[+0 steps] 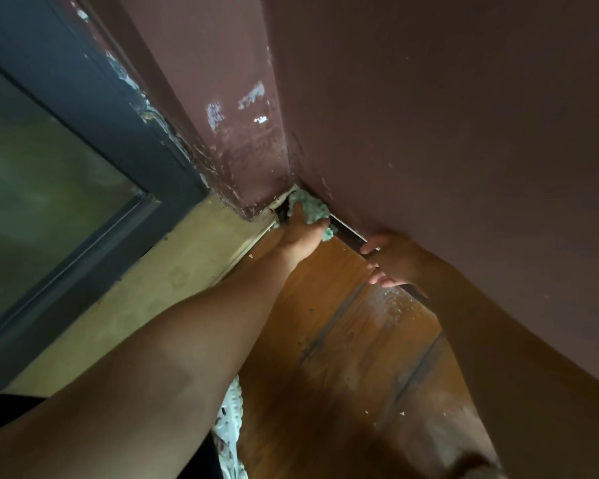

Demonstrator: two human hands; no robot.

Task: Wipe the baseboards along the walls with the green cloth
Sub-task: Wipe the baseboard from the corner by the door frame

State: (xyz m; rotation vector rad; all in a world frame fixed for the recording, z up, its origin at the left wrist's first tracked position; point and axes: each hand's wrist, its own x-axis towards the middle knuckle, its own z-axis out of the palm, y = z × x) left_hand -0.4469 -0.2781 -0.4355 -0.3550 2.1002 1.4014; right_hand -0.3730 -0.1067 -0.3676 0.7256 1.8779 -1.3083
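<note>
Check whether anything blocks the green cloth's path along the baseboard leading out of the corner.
Yes. The left hand holds the green cloth in the corner. Further along the baseboard, toward the camera, the right hand rests with its fingers on it, directly in the cloth's path. Nothing else visible blocks it.

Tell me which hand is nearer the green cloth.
Left. The left hand holds the green cloth in the wall corner; the right hand rests on the baseboard, apart from it along the wall.

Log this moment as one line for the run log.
step: corner wipe | left hand: holds green cloth in wall corner | right hand: rests on baseboard
</note>
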